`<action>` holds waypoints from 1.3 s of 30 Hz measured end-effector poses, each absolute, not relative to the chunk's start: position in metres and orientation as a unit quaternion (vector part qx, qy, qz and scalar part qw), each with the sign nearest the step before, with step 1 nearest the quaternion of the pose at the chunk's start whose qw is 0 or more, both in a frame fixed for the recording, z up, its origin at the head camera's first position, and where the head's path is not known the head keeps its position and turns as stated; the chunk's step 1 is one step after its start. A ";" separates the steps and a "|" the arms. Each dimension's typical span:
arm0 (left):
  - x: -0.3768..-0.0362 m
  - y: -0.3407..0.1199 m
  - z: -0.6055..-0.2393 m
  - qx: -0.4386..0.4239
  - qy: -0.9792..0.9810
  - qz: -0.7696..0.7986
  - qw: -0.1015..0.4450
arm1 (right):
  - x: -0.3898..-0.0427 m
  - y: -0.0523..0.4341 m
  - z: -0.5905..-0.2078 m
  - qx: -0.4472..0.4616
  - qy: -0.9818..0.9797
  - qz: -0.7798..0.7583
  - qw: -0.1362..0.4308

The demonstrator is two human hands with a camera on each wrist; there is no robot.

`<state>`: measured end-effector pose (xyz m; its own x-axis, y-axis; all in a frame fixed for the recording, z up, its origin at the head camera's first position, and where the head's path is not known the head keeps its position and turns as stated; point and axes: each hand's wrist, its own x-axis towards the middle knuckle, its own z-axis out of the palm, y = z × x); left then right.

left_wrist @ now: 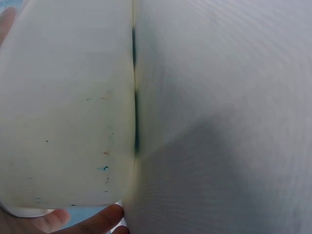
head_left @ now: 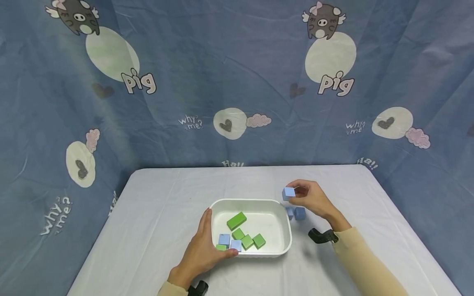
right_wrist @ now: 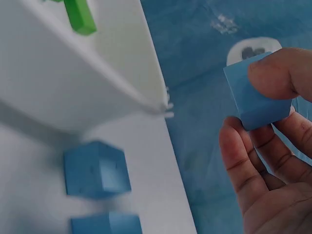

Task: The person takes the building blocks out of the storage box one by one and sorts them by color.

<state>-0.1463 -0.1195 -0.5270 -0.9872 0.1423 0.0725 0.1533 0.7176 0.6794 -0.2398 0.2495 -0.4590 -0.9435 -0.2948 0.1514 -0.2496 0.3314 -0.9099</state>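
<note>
My right hand (head_left: 309, 197) pinches a blue cube (head_left: 288, 193) between thumb and fingers, raised beyond the tray's right end. The right wrist view shows the thumb on one face of this cube (right_wrist: 256, 95) and fingertips beneath it. My left hand (head_left: 203, 246) holds the white tray (head_left: 274, 250) at its near left corner, thumb over the near rim and fingers along the left side. Inside the tray lie a long green block (head_left: 236, 221), several green cubes (head_left: 259, 241) and two blue cubes (head_left: 224, 239). In the left wrist view, the tray's wall (left_wrist: 68, 122) fills the left side.
Two more blue cubes stand on the white tablecloth beside the tray's right end, a nearer one (right_wrist: 97, 170) and another (head_left: 300, 213) next to it. A blue patterned cloth (head_left: 237, 82) hangs behind the table's far edge.
</note>
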 end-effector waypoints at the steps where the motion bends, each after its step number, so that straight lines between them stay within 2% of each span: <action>1: -0.147 -0.119 -0.527 -0.077 -0.927 -0.367 0.004 | -0.239 0.253 -0.460 -0.163 0.815 -0.556 0.021; 20: -0.150 -0.118 -0.526 -0.077 -0.924 -0.375 0.004 | -0.227 0.309 -0.469 -0.116 0.836 -0.537 -0.004; 39: -0.146 -0.117 -0.524 -0.067 -0.927 -0.370 -0.008 | -0.217 0.324 -0.500 -0.088 0.866 -0.492 -0.003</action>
<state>-0.1460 -0.1169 -0.5242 -0.9910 0.1296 0.0335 0.1170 0.7176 0.6865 -0.2172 0.3244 -0.5004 -0.9846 -0.1485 0.0921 -0.1552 0.5009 -0.8514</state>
